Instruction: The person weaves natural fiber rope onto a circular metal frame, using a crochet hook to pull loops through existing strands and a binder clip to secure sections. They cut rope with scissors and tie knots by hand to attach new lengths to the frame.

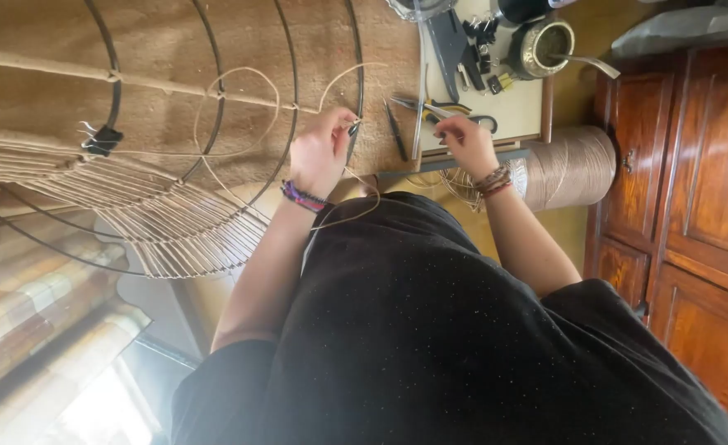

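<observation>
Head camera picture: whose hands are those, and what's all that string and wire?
This picture comes from a camera worn on a person's head, looking down at their own two bare hands. The left hand pinches a tan cord against a black wire ring. Part of that frame is already wrapped in cord. The right hand is by the pliers on a pale board; whether it grips anything is unclear. Nearby are a big spool of twine, a black clip and a metal cup.
</observation>
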